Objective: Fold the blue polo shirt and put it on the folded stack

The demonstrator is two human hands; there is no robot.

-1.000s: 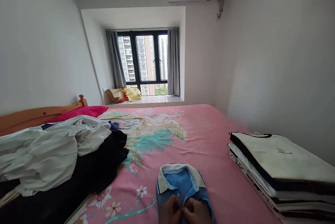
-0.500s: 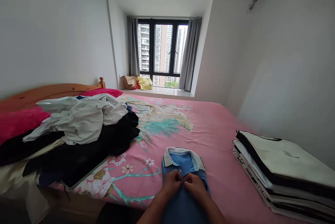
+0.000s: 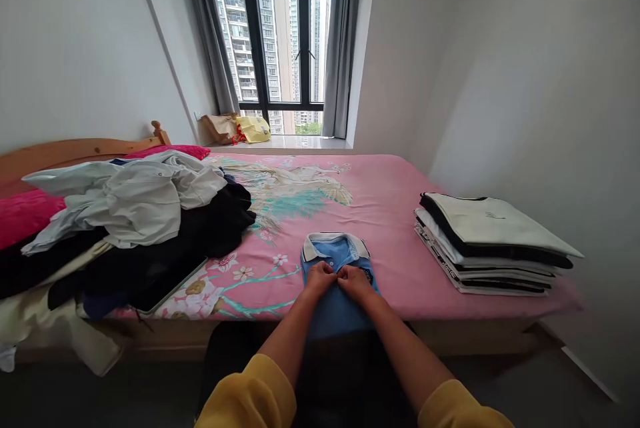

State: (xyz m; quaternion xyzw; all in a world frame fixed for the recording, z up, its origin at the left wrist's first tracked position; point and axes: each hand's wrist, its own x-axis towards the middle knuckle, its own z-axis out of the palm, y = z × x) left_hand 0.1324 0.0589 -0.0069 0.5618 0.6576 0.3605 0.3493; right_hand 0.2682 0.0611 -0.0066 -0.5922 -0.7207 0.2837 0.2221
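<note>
Over the last second the view had tipped down and drawn back, so that both yellow sleeves [image 3: 255, 395] and the whole folded stack [image 3: 510, 221] now showed, while the left hand [image 3: 319, 279] and right hand [image 3: 356, 283] stayed together at the front of the blue shirt [image 3: 340, 311]. That suggested the work there was at much the same step, the pale collar [image 3: 358, 246] lying spread above the hands. The grip of each hand was narrow, pinching the cloth of the shirt front; whether a button sat between them could not be told. The shirt lay on the bed [image 3: 390, 215], close to its near edge, between the stack and a loose heap of clothes [image 3: 145, 201]. Counted, there were two hands, one shirt, one stack and one heap; the garments within the last two overlapped too much to number. Two bags, a brown bag [image 3: 220, 128] and a yellow bag [image 3: 255, 129], stood touching on the sill [image 3: 300, 143], with two grey curtains [image 3: 345, 48] at one window [image 3: 273, 48].
</note>
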